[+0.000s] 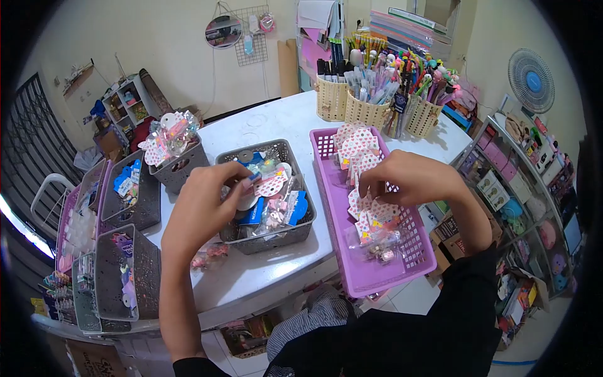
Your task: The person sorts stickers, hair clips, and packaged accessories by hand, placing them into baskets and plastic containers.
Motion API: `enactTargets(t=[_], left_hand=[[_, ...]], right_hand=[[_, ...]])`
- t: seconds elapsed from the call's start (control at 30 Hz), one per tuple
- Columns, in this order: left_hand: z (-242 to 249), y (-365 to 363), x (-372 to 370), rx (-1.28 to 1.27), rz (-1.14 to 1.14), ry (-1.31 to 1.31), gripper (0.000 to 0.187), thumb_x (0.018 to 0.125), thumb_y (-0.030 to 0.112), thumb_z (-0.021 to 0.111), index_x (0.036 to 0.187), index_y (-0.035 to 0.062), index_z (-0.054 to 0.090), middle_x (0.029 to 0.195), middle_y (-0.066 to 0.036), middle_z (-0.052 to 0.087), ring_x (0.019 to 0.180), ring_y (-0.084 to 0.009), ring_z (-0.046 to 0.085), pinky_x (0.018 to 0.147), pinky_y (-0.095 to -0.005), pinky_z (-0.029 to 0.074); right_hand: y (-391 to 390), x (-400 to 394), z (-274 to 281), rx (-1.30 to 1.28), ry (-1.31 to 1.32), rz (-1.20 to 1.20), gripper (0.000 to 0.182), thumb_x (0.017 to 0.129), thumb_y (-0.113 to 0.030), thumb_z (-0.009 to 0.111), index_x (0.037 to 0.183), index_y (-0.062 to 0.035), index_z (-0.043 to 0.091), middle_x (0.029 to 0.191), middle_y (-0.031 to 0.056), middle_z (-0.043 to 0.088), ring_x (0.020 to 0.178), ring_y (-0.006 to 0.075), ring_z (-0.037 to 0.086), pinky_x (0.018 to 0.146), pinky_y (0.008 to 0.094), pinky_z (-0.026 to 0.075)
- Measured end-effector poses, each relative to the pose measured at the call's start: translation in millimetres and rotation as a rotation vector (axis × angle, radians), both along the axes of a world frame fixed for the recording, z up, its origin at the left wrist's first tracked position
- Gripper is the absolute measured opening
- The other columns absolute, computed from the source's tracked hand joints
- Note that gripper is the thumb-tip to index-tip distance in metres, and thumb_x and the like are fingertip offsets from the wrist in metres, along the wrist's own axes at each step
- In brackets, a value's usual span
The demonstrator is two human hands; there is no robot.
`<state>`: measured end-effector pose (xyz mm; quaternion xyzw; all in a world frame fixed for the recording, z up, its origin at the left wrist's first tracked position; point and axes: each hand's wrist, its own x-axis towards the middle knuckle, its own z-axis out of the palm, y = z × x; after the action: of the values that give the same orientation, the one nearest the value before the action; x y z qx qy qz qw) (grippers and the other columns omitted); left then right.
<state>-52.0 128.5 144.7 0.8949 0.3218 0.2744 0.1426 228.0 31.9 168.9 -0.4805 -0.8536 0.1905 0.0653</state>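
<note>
Across separated baskets' outer rims (421,230), left hand (215,198) and right hand (411,178) curl, grips unclear.

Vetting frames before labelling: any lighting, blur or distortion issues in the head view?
Head view: strong fisheye bending, blacked-out corners; blown-out strip at far left; glare toward the near side of the white table; soft shadows by the cream pen baskets; shine on clear packets in the purple basket; no obvious motion blur on left hand or right hand.
</note>
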Motion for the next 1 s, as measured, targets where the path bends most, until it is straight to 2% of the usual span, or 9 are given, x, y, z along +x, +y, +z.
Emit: enactTargets(t=[0.1,0.13,0.27,0.4,0.47,0.67,0.73,0.87,1.0], left_hand=[[0,3,2,0.121,0.091,-0.083,0.013,0.076,0.008,0.056,0.084,-0.0019,0.057,0.075,-0.016,0.060,0.069,-0.0278,0.058,0.063,-0.0340,0.044],[0,4,2,0.199,0.126,-0.138,0.010,0.076,0.008,0.055,0.082,-0.0011,0.057,0.073,-0.018,0.058,0.070,-0.0327,0.057,0.063,-0.0372,0.043],[4,2,4,0.231,0.171,-0.254,0.007,0.079,0.004,0.052,0.082,-0.0021,0.055,0.072,-0.018,0.057,0.066,-0.0326,0.057,0.060,-0.0367,0.043],[5,3,4,0.252,0.210,-0.253,0.007,0.080,0.003,0.051,0.083,-0.0025,0.054,0.071,-0.019,0.057,0.065,-0.0325,0.057,0.059,-0.0368,0.042],[6,4,3,0.159,0.256,-0.252,0.008,0.081,0.003,0.050,0.085,-0.0027,0.054,0.071,-0.021,0.056,0.066,-0.0334,0.057,0.059,-0.0375,0.042],[-1,11,0,0.238,0.248,-0.219,0.011,0.083,0.007,0.048,0.086,-0.0025,0.052,0.067,-0.023,0.055,0.067,-0.0380,0.055,0.060,-0.0431,0.039],[-2,12,0,0.249,0.231,-0.209,0.010,0.083,0.007,0.048,0.086,-0.0015,0.052,0.067,-0.023,0.055,0.067,-0.0380,0.055,0.060,-0.0435,0.040],[-1,9,1,0.239,0.241,-0.188,0.009,0.083,0.007,0.048,0.085,-0.0009,0.051,0.067,-0.022,0.055,0.068,-0.0378,0.055,0.060,-0.0437,0.040],[0,6,2,0.250,0.271,-0.160,0.010,0.083,0.009,0.049,0.085,-0.0001,0.052,0.069,-0.022,0.055,0.068,-0.0371,0.055,0.061,-0.0436,0.040]], right_hand=[[1,-14,7,0.110,-0.247,-0.114,0.022,0.067,0.000,0.061,0.089,-0.0030,0.058,0.076,0.0090,0.061,0.074,0.0245,0.060,0.064,0.0341,0.046],[6,-17,8,0.255,-0.144,-0.059,0.022,0.068,-0.002,0.061,0.089,-0.0028,0.057,0.077,0.0094,0.060,0.075,0.0256,0.060,0.066,0.0352,0.046],[38,-56,13,0.582,0.213,0.149,0.023,0.065,-0.009,0.062,0.087,-0.0021,0.059,0.079,0.0155,0.060,0.078,0.0309,0.058,0.065,0.0409,0.046],[67,-87,0,0.467,0.089,0.197,0.027,0.063,-0.014,0.065,0.087,-0.0030,0.061,0.078,0.0158,0.060,0.077,0.0314,0.058,0.066,0.0405,0.047],[73,-97,3,0.275,-0.153,0.181,0.022,0.069,-0.018,0.063,0.085,-0.0031,0.061,0.074,0.0137,0.062,0.070,0.0311,0.059,0.064,0.0393,0.046],[81,-93,12,0.306,-0.142,0.232,0.016,0.074,-0.018,0.059,0.081,-0.0036,0.062,0.072,0.0148,0.061,0.066,0.0310,0.059,0.060,0.0392,0.046],[81,-89,15,0.570,-0.129,0.135,0.014,0.077,-0.017,0.056,0.080,-0.0036,0.061,0.074,0.0151,0.061,0.066,0.0313,0.059,0.059,0.0399,0.045],[82,-60,27,0.711,0.181,0.188,0.012,0.074,-0.004,0.060,0.085,-0.0025,0.062,0.075,0.0123,0.062,0.065,0.0240,0.061,0.058,0.0318,0.048],[48,-33,51,0.530,0.397,0.100,0.013,0.074,-0.001,0.058,0.087,-0.0012,0.062,0.074,0.0070,0.063,0.058,0.0115,0.058,0.055,0.0243,0.047]])
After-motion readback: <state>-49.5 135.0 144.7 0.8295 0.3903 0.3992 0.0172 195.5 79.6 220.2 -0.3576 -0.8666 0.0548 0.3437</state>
